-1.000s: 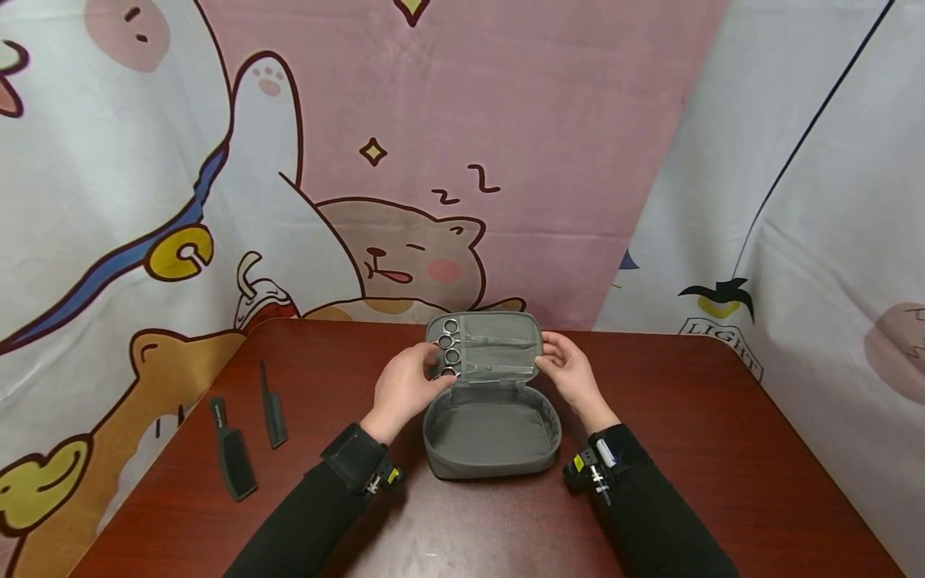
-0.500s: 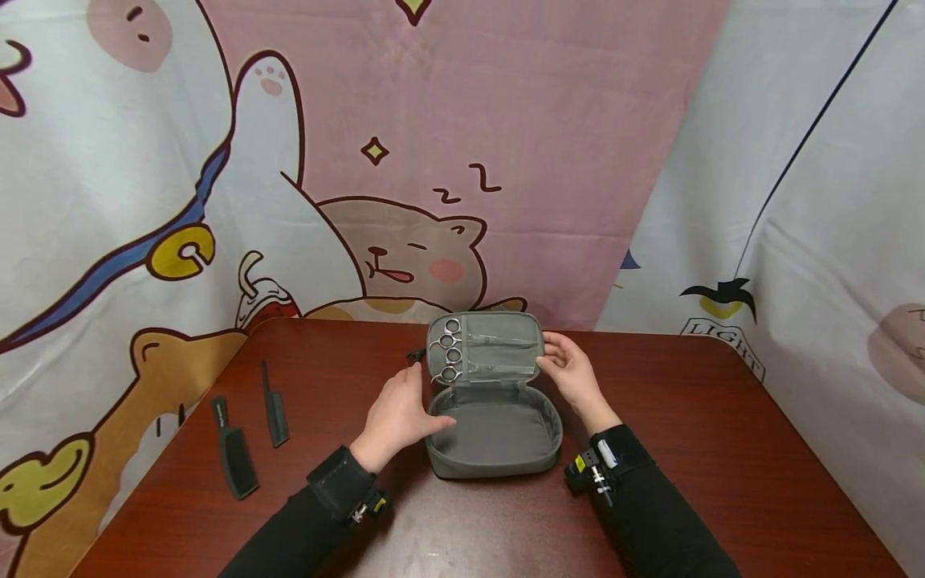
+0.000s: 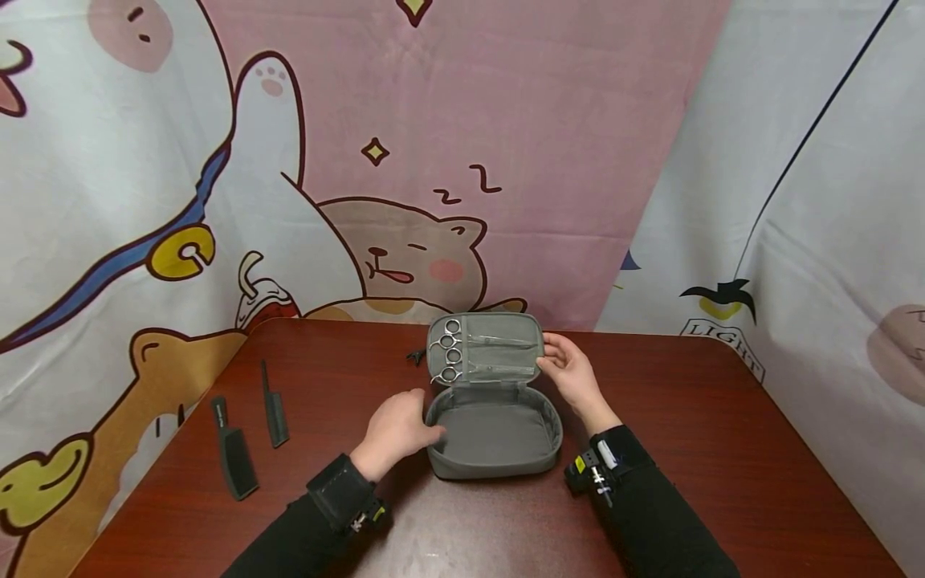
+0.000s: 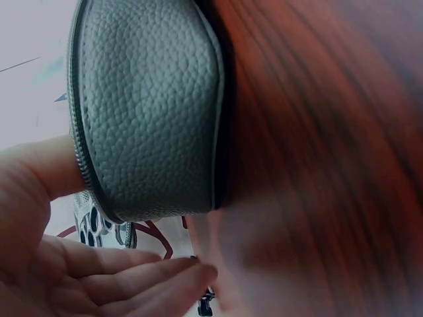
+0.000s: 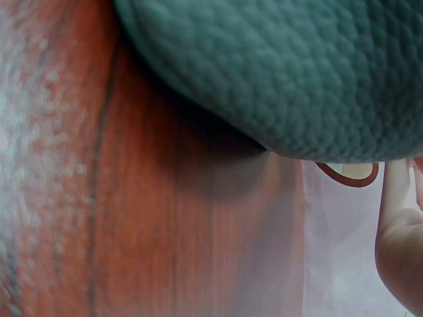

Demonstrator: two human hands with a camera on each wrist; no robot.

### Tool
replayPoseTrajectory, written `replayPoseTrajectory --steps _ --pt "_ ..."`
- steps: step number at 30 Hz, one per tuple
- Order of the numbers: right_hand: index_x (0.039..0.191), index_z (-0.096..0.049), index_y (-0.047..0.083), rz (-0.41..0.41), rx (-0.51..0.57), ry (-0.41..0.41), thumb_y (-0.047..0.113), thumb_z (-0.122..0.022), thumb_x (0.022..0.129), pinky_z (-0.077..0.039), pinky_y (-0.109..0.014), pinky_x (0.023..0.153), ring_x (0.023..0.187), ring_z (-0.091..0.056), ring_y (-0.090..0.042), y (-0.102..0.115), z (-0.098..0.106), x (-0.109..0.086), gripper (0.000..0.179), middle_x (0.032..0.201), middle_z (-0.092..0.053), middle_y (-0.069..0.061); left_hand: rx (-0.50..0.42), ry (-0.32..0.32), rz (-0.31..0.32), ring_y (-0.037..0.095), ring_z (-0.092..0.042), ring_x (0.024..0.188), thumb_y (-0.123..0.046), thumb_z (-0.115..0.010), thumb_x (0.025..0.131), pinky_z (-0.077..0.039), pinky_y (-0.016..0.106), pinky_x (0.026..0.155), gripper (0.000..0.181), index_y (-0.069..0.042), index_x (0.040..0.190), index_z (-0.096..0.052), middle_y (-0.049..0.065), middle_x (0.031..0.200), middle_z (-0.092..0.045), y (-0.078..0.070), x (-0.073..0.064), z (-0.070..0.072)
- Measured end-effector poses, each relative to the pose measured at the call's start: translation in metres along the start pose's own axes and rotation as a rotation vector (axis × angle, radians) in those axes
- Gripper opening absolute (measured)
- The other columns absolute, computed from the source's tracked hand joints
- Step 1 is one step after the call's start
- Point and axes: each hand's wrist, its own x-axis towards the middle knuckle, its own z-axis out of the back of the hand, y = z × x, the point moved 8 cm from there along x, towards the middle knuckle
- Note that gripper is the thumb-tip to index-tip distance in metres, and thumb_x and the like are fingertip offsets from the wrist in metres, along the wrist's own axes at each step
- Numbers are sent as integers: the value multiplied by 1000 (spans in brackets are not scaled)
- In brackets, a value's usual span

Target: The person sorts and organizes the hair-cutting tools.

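Narrow comb [image 3: 275,417] & wide comb [image 3: 237,461] well L of L hand [image 3: 397,429], sm. dark item [image 3: 415,357] beyond it, unzipped case [image 3: 495,467] w/ scissors [image 3: 451,348] in lid [image 3: 506,357] betw. hands, L straight-fingered w/ thumb over rim, R hand [image 3: 571,373] pinching lid edge.

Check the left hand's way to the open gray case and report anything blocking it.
Nothing visible blocks it: the left hand is right at the gray case, its thumb reaching over the left rim. The small dark item beside the lid lies farther back, out of the way.
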Motion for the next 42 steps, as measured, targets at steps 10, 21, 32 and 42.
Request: replayPoseTrajectory --steps 10,21,32,42 --pt "138 -49 -6 -13 4 5 -6 -60 95 -48 -15 80 97 -61 -11 -1 0 0 45 121 -59 -30 -52 -91 -112 9 -35 47 -6 -71 83 -28 24 47 37 -16 55 -47 -8 52 -35 -5 -1 1" --pt "137 -47 -11 -12 66 21 -6 -60 95 -51 -17 79 92 -63 -5 -5 1 -1 45 118 -60 -30 -58 -138 -123 8 -36 50 0 -69 80 -30 24 48 32 -16 57 -53 -10 54 -39 -4 3 2" --pt "139 -45 -11 -173 97 65 -1 -56 99 -53 -26 85 92 -62 -2 -22 -1 -4 42 124 -57 -27 -78 -121 -124 8 -37 48 0 -68 83 -31 24 48 31 -15 59 -55 -8 54 -39 -3 4 2" --pt "138 -45 -13 -240 122 95 1 -55 100 -54 -27 83 88 -63 -5 -27 -3 -4 42 113 -60 -17 -83 -116 -117 8 -37 47 1 -68 83 -30 23 48 31 -14 59 -55 -8 54 -39 -1 4 0"
